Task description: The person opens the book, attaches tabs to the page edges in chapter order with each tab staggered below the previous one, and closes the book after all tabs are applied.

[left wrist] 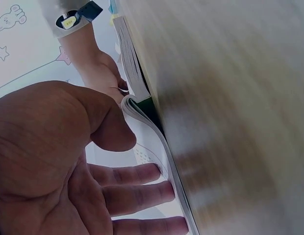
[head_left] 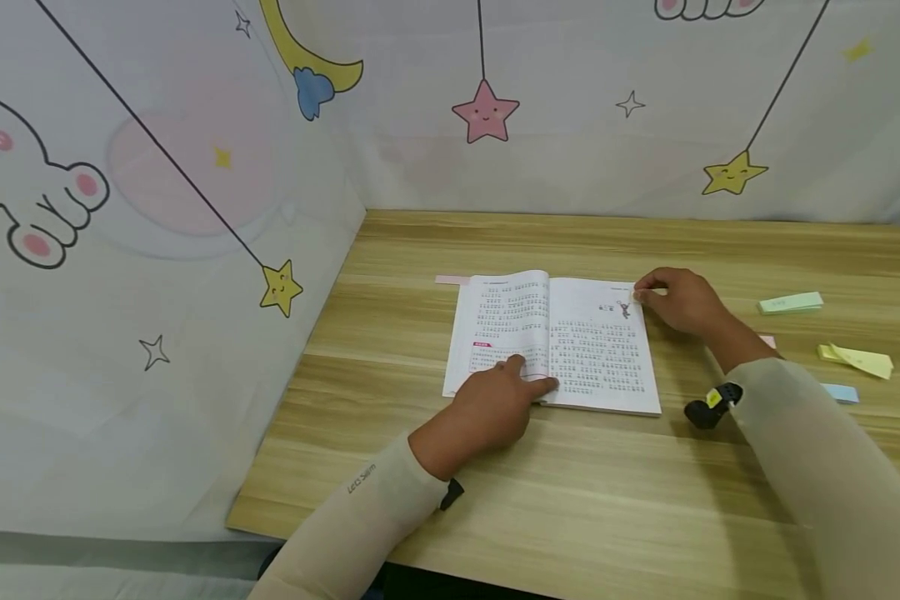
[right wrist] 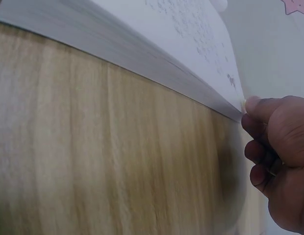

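An open book [head_left: 600, 333] with printed pages lies on the wooden table. My left hand [head_left: 495, 400] rests on its lower left part, thumb and forefinger spread across the fold. In the left wrist view, the fingers of this left hand [left wrist: 137, 193] are straight against the pages. At the book's upper right corner, my right hand [head_left: 682, 300] pinches a small pale-yellow sticky note, mostly hidden by the thumb. The right wrist view shows this right hand [right wrist: 284, 142] with its thumb at the page corner and the other fingers curled below. A pink sticky tab [head_left: 452, 280] sticks out at the book's upper left.
Right of the book lie a green sticky pad [head_left: 791, 303], a yellow sticky pad [head_left: 858, 360] and a blue one [head_left: 842, 393]. A pink piece [head_left: 768, 342] is partly hidden by the right forearm. A printed cloth [head_left: 570, 167] hangs behind and left of the table.
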### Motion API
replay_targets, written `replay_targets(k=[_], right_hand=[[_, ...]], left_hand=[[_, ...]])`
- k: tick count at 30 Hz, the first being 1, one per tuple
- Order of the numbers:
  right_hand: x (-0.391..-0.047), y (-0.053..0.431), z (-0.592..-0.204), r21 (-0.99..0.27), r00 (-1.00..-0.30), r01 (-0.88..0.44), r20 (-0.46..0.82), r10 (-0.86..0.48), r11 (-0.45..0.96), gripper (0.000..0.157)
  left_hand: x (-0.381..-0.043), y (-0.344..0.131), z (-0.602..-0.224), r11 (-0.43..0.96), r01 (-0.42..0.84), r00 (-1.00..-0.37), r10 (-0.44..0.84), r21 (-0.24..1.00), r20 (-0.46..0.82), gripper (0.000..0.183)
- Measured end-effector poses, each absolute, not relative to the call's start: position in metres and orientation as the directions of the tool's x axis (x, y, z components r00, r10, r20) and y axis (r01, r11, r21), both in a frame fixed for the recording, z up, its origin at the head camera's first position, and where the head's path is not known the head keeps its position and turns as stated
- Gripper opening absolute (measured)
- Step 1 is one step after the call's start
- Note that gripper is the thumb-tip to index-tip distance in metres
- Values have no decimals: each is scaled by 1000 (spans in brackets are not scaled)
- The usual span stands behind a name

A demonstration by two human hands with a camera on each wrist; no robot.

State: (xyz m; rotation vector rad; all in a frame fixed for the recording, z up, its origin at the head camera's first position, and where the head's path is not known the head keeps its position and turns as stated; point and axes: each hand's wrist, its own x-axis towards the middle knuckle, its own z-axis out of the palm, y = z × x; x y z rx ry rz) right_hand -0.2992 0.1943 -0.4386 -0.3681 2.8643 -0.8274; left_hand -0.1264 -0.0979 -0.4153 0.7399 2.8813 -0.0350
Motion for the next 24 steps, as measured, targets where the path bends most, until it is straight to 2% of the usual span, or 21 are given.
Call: replay_targets(k=[24], right_hand=[[-303,189,-442,-537,-963,-166,-91,-253,827,25]], left_hand=[[-126,-98,-415,881,472,-866,468,20,-176,51]])
